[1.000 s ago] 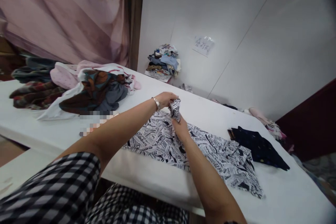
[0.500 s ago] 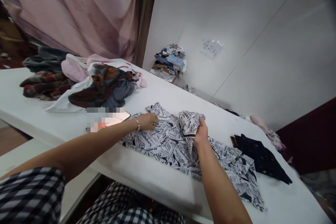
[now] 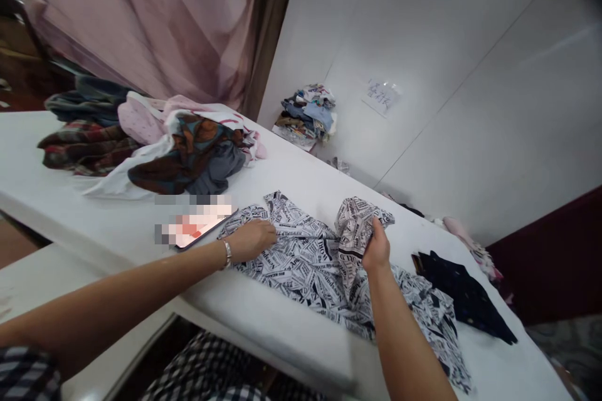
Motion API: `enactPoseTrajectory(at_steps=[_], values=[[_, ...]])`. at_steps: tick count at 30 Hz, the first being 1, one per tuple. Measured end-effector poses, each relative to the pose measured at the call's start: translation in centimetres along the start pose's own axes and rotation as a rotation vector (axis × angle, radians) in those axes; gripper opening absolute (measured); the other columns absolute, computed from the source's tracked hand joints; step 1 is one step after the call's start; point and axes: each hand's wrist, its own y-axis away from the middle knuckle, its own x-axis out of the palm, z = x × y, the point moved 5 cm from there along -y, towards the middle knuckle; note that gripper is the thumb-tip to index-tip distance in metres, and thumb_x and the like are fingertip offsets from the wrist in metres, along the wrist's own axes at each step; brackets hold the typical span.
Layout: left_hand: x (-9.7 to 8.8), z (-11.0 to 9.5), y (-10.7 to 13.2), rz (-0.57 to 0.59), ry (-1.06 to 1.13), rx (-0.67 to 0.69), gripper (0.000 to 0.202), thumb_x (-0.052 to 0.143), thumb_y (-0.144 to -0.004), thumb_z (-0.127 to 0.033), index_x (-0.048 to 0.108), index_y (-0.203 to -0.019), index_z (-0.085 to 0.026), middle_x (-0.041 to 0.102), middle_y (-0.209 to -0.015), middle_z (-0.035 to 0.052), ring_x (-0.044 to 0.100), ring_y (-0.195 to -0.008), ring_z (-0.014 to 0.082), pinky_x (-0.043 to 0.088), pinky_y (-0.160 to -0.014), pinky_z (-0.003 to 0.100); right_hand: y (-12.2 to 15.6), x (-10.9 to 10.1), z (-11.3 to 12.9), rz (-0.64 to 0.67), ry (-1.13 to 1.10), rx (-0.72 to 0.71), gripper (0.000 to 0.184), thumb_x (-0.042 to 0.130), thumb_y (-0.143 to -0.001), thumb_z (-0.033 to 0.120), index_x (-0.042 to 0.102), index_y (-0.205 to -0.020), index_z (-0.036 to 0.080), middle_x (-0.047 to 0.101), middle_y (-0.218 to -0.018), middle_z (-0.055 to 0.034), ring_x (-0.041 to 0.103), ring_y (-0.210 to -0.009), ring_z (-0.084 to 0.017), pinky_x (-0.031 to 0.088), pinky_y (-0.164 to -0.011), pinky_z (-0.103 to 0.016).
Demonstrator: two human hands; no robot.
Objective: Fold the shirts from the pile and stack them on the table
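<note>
A white shirt (image 3: 301, 263) with black newspaper print lies spread along the table. Its raised, folded-over part (image 3: 356, 225) is gripped by my right hand (image 3: 377, 247), thumb on top and fingers behind the cloth. On the shirt's left part rests my left hand (image 3: 254, 239), palm down, with fingers curled and the tips pinching the fabric. My right forearm covers some of the shirt's right half. Just left of my left hand lies a phone (image 3: 207, 223), its lit screen partly blurred out.
The white table (image 3: 286, 169) carries a heap of mixed clothes (image 3: 188, 144) at the left and a folded dark navy garment (image 3: 465, 294) at the right. Beyond its far edge stands a stack of clothes (image 3: 308, 113) by the wall. A paper sign (image 3: 382, 97) hangs there.
My right hand has moved slightly right and pulled the raised cloth with it. My left hand has shifted a little left and toward me across the shirt. The view has tilted slightly.
</note>
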Motion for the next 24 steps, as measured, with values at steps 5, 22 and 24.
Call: enactPoseTrajectory(at_steps=[5,22,24], values=[[0.2,0.3,0.5,-0.024,0.185,-0.088,0.027,0.044,-0.093,-0.035,0.066,-0.09,-0.02,0.067,-0.09,0.0058,0.058,-0.087,0.0188,0.04,-0.083,0.033,0.3,3.3,-0.3,-0.033,0.402,-0.197,0.049,0.058,-0.082,0.048,0.063,-0.12,0.016,0.066,-0.12,-0.0078,0.056,-0.119,-0.023,0.038,-0.107,-0.042],[-1.8,3.6,-0.5,-0.252,0.362,-0.648,0.045,0.041,-0.085,-0.05,0.062,-0.108,-0.018,0.066,-0.114,0.0093,0.062,-0.098,0.0219,0.047,-0.09,0.033,8.7,4.4,-6.6,0.774,1.464,-0.403,0.035,0.055,-0.092,0.033,0.062,-0.123,0.018,0.052,-0.14,-0.011,0.037,-0.137,-0.023,0.027,-0.113,-0.043],[-1.7,2.2,-2.0,-0.22,0.251,-0.443,0.049,0.038,-0.087,-0.049,0.061,-0.115,-0.017,0.061,-0.127,0.0114,0.055,-0.117,0.0243,0.039,-0.105,0.037,9.8,2.0,-5.7,0.726,1.472,-0.385,0.035,0.054,-0.092,0.033,0.062,-0.124,0.02,0.053,-0.141,-0.0096,0.037,-0.137,-0.022,0.027,-0.114,-0.044]])
